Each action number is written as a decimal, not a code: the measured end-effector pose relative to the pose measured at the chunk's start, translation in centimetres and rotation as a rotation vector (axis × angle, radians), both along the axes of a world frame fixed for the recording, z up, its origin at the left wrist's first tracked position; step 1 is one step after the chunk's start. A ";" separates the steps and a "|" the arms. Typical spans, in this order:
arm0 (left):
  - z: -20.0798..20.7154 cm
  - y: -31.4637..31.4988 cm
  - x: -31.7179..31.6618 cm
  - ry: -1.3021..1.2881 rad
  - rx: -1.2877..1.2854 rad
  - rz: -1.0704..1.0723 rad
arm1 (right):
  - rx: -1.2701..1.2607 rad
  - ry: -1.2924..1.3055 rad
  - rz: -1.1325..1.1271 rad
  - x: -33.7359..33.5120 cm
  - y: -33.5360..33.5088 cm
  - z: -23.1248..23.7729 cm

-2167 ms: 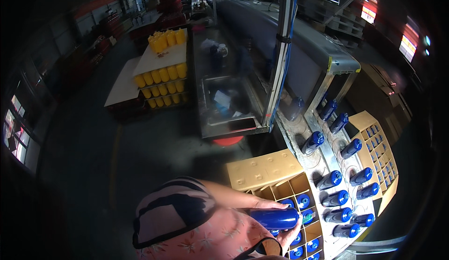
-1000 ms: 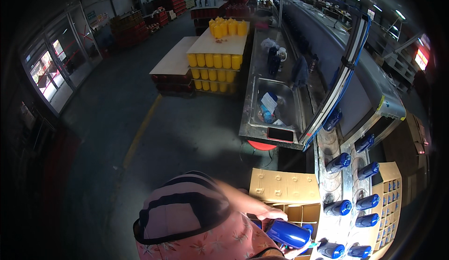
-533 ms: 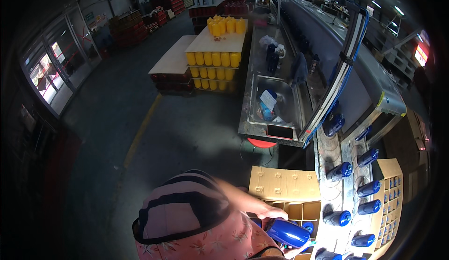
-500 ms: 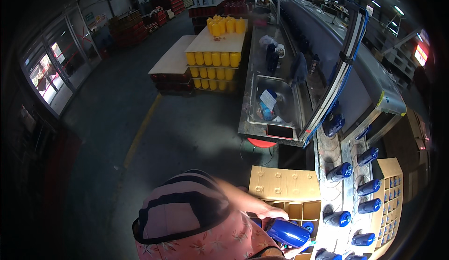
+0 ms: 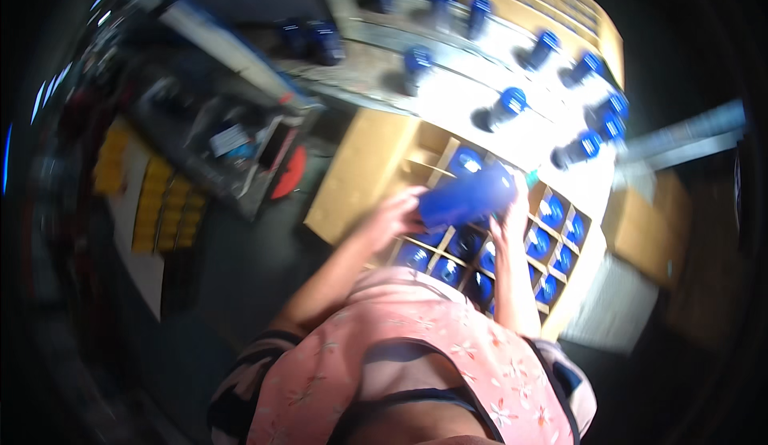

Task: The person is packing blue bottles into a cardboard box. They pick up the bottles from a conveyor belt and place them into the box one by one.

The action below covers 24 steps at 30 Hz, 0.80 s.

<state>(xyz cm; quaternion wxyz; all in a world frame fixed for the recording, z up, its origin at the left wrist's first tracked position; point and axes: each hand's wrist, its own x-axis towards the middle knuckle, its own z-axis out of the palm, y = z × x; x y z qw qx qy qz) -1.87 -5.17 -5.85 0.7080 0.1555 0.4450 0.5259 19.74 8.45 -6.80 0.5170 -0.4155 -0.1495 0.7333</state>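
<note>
A glossy blue bottle (image 5: pixel 466 198), blurred by motion, lies tilted between my hands above a divided cardboard box (image 5: pixel 366 174). My left hand (image 5: pixel 398 214) has its fingers round the bottle's left end. At the other end, my right hand (image 5: pixel 512 214) grips it from the side. A small teal bit (image 5: pixel 532 178) shows beside the right hand; what it is I cannot make out. Below, several more blue bottles (image 5: pixel 538 242) stand in the box's compartments, with cardboard partitions between them. The held bottle and my forearms hide part of the box.
Beyond the box, a brightly lit conveyor (image 5: pixel 464 93) carries several upright blue bottles (image 5: pixel 512 102). Another divided carton (image 5: pixel 552 1) is on its far side. To the left are a sink counter (image 5: pixel 254 174), a red stool (image 5: pixel 290 173) and stacked yellow containers (image 5: pixel 168 209). A brown carton (image 5: pixel 652 229) stands right.
My view has swung round to the right and down, so the box and conveyor now lie ahead. The blue bottle is now held between both hands above the compartments.
</note>
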 end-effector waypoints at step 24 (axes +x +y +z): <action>-11.5 11.3 -3.2 1.541 -0.174 -0.152 | 0.503 -0.615 -0.133 6.0 14.2 1.7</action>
